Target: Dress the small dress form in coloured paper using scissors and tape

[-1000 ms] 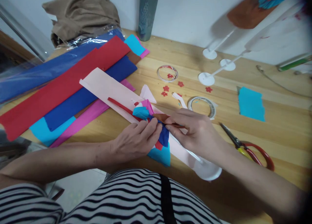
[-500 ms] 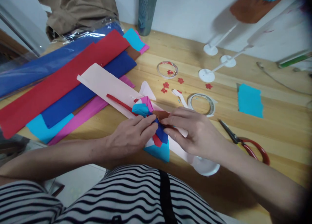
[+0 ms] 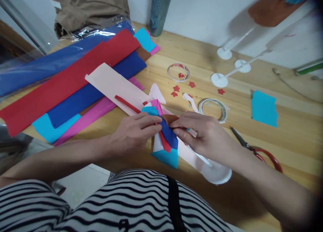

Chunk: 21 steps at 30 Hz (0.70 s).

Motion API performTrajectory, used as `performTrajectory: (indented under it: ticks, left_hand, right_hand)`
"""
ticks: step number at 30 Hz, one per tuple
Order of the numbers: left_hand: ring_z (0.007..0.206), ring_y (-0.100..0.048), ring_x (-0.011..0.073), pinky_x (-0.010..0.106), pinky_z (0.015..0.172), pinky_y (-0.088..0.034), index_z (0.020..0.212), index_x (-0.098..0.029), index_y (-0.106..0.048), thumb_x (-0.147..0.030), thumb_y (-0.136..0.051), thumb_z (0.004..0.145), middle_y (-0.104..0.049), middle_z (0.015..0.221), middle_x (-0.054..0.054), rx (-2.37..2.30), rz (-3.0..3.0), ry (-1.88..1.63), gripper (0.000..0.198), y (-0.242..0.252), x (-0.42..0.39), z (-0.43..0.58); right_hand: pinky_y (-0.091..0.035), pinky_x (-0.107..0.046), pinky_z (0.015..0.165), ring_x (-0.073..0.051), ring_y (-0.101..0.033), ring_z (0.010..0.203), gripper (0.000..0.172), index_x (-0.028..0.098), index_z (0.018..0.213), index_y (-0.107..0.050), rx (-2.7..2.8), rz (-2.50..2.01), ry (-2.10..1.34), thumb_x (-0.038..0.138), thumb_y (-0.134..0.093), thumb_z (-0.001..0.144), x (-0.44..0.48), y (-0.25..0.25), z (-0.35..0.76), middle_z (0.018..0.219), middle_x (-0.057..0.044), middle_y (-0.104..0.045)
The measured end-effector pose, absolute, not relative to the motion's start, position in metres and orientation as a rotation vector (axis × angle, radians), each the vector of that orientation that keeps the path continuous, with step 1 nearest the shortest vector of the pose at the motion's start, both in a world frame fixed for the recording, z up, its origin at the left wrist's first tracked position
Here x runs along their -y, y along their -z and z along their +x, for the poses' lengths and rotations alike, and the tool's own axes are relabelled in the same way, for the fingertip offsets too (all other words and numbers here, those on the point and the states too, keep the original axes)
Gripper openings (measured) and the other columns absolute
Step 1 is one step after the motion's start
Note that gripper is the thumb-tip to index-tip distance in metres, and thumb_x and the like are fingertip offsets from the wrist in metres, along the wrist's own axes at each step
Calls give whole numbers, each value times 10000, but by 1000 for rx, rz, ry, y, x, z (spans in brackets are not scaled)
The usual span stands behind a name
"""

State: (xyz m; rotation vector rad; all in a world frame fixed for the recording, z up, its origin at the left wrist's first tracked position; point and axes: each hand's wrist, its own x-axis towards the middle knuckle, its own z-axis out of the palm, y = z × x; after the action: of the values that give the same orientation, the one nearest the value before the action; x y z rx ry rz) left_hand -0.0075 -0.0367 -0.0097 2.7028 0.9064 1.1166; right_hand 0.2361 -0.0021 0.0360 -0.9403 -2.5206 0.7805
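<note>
A bundle of coloured paper pieces lies in front of me over a long pale pink sheet point(image 3: 113, 84). On top is a dark blue paper strip point(image 3: 169, 134), with a red piece point(image 3: 165, 144) and a cyan piece point(image 3: 168, 158) below it. My left hand point(image 3: 135, 131) is closed at the bundle's left side, fingertips on the blue strip's edge. With thumb and forefinger, my right hand point(image 3: 202, 129) pinches the brown paper point(image 3: 169, 119) beside the blue strip. A white stick with a round base point(image 3: 218, 174) runs out under my right hand.
Red-handled scissors point(image 3: 256, 149), a tape roll point(image 3: 214, 109) and small red paper flowers point(image 3: 192, 84) lie to the right. White stands point(image 3: 219, 80) are by the wall. Folded red paper point(image 3: 75, 77) and other coloured sheets cover the left. A cyan square point(image 3: 264, 108) lies farther right.
My left fingers have drawn back slightly to the left, showing more of the blue strip. The right hand keeps its pinch. The whole view has shifted a little.
</note>
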Motion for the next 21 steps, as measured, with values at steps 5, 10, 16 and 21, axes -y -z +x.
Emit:
performTrajectory:
  ticks: [5,10,16,21]
  left_hand:
    - [834,-673,153,276,765,-578,1075,-182,-622,-103,-531,989,-742,998,58,-1007,2712,-1223,149,13,30,-7]
    - [755,-611,153,267,681,-534,1042,-164,-628,-98,-459,1021,-701,889,43,-1014,2928,-1165,183,14,26,-2]
    - [722,-568,160,279,642,-504,881,-159,-646,-113,-518,1011,-691,833,44,-952,3103,-1018,188,9,24,3]
    - [705,-551,169,296,616,-478,835,-174,-648,-117,-493,1015,-696,825,48,-964,3152,-1046,245,11,22,5]
  right_hand:
    - [-508,-318,664,-194,-681,741,44,200,905,-687,2502,-1006,-702,218,-653,927,5,-38,236,844,-46,-746]
    - [-487,-331,636,-215,-659,717,55,214,863,-645,2595,-1093,-546,230,-697,863,3,-38,233,773,-30,-717]
    - [-451,-321,614,-215,-646,659,89,188,784,-645,2674,-1097,-396,187,-621,870,3,-40,227,720,-50,-716]
    - [-404,-320,600,-218,-619,617,150,169,743,-663,2747,-1108,-275,177,-593,876,5,-43,226,666,-58,-689]
